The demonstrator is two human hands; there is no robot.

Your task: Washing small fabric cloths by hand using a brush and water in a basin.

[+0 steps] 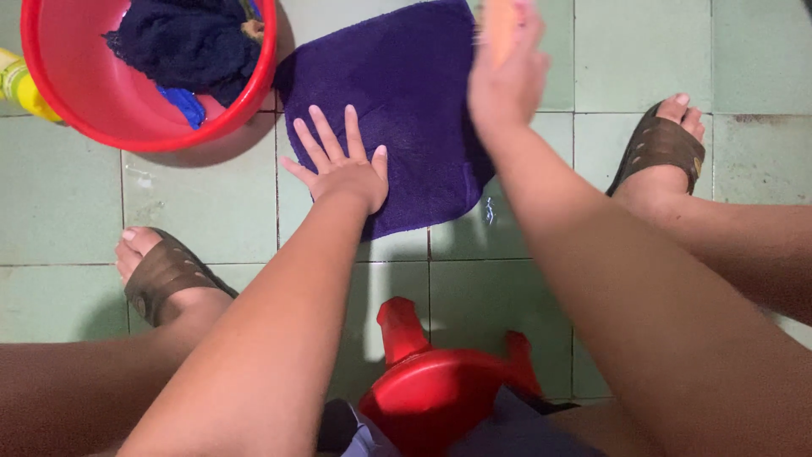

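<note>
Scrubbing a purple towel (414,93) laid flat on the green tiled floor (211,203), far-centre of the view, just right of the red basin (59,85).

Left hand (342,165): fingers spread wide, palm flat on the near-left part of the towel, pinning it. Holds nothing, only presses.

Right hand (506,80): motion-blurred, above the far-right edge of the towel. Fingers look curled round something orange-yellow (499,25), probably a brush or soap bar; can't tell which, nor how tight the grip is.

Doing it well, my read:
- keep the left palm weighted so the cloth doesn't bunch or slide
- stroke away from the pinning hand, not toward it
- shift the pin as the scrubbed zone moves, covering corners too
- tiles look wet near the towel's near edge, so watch footing in the brown sandals (165,275)

Basin holds dark blue laundry (186,42); yellow bottle (21,85) sits at its left. Red plastic stool (436,389) near-centre, under the person.
</note>
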